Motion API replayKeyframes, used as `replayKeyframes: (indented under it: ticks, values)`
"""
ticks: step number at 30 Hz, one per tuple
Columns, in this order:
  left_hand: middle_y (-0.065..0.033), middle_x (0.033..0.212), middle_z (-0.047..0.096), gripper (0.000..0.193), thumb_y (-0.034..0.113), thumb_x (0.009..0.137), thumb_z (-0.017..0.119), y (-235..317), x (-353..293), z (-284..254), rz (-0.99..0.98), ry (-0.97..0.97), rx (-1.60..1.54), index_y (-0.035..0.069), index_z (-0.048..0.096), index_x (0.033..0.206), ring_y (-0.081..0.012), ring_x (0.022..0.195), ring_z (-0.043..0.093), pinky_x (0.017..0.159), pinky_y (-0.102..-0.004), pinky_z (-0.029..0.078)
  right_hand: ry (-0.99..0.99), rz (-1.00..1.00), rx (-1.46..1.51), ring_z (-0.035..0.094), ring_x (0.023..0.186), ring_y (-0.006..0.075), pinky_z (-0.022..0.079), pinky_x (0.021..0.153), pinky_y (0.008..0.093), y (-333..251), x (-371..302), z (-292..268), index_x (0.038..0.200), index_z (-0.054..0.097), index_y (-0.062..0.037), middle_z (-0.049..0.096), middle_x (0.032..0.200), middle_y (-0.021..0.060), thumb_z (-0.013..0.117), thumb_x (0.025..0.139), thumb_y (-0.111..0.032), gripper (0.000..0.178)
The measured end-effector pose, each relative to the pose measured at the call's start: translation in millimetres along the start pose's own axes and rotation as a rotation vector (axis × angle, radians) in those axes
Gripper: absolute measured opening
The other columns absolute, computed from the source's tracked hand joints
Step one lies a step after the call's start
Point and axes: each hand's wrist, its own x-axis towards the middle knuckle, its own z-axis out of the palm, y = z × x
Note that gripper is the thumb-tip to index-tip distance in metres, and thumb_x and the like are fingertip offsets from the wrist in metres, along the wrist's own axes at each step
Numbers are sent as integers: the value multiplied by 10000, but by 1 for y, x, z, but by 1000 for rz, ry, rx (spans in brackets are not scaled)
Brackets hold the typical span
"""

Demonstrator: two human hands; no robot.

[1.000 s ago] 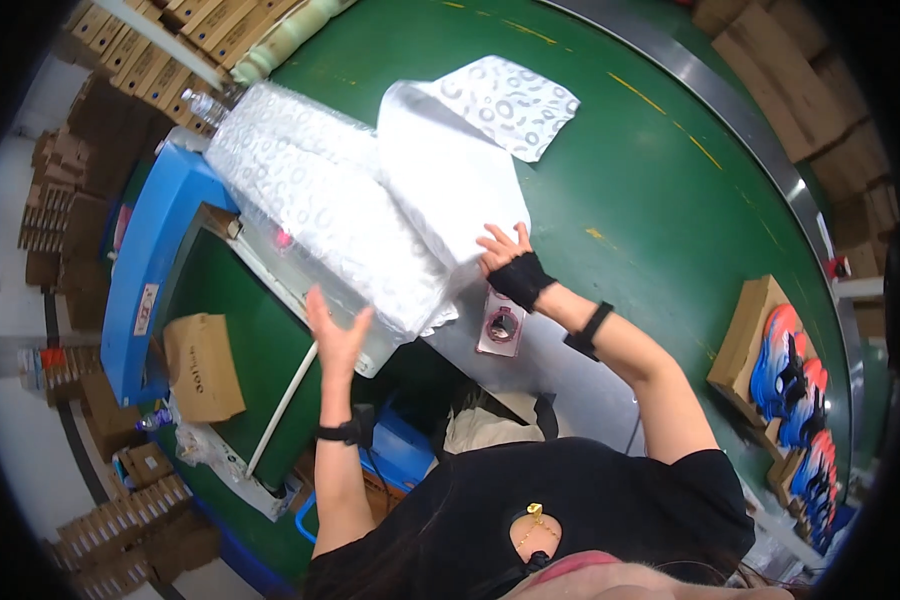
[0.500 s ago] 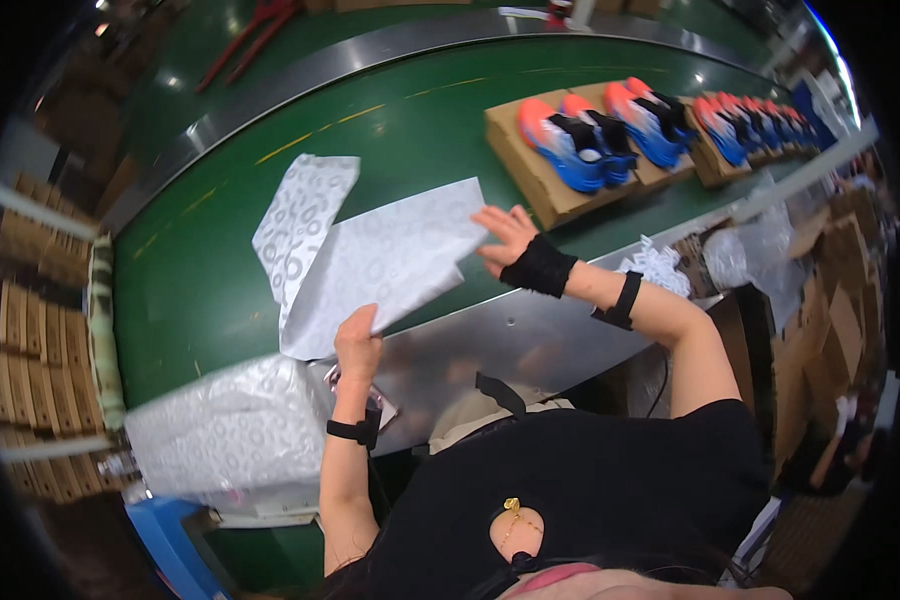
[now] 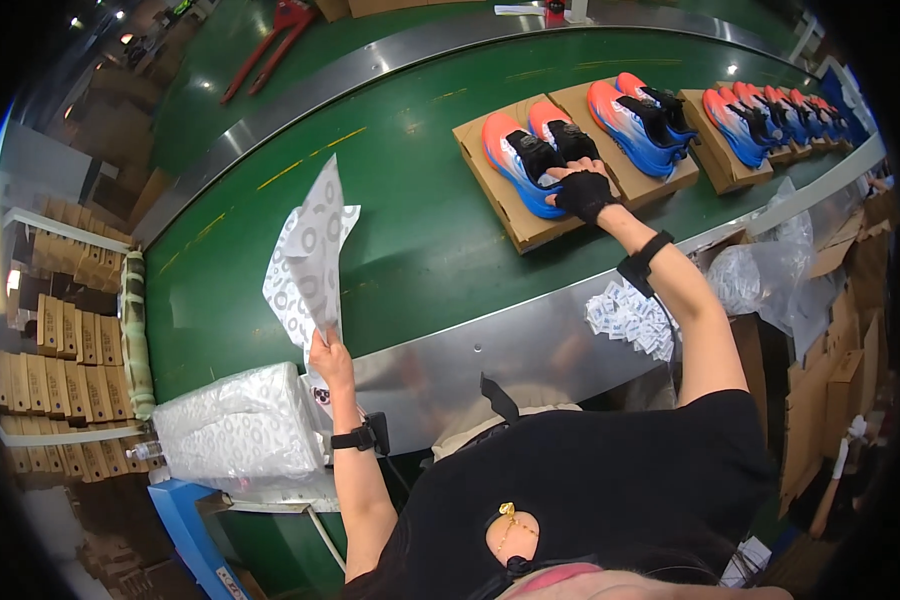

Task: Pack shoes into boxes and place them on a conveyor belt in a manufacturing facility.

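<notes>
My left hand pinches the lower end of a sheet of white wrapping paper printed with grey rings. The sheet stands up folded, its far part lying on the green belt. Wearing a black fingerless wrist wrap, my right hand closes over the heels of the nearest pair of running shoes, coral at the toe and blue at the sole. Those shoes rest on a brown cardboard box. My hand partly hides the heels.
More shoe pairs stand on boxes to the right. A plastic-covered paper stack lies at the near left. Small white packets are heaped on the metal edge, beside clear plastic bags. Shelved boxes stand far left.
My right hand has let go of the paper and moved right onto the nearest shoes. Still in my left hand, the paper has folded upright. The shoe boxes nearest me appear slightly further left.
</notes>
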Motion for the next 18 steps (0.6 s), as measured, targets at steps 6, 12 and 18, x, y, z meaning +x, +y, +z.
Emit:
replayKeyframes:
  ticks: [6,12,18]
  values:
    - [-133,616,551,216,157,853,465,3,-3,4,-98,0,13,-34,562,878,-179,526,463,529,-317,387,262,-468,191,492,753,224,349,697,359,-20,-66,-4,683,598,-201,511,662,26,614,598,-231,91]
    - [-146,623,543,237,189,862,463,19,-2,32,-120,-58,72,-24,565,870,-194,562,489,560,-320,397,318,-836,445,497,712,230,385,656,385,-93,-154,-24,584,485,-115,506,687,65,542,536,-161,89]
    - [-159,692,575,195,141,828,480,15,-13,63,-178,-125,-43,-7,567,920,-226,615,533,599,-323,418,106,-1032,454,522,795,247,380,729,392,-148,-198,20,617,538,-80,570,780,132,518,536,-187,135]
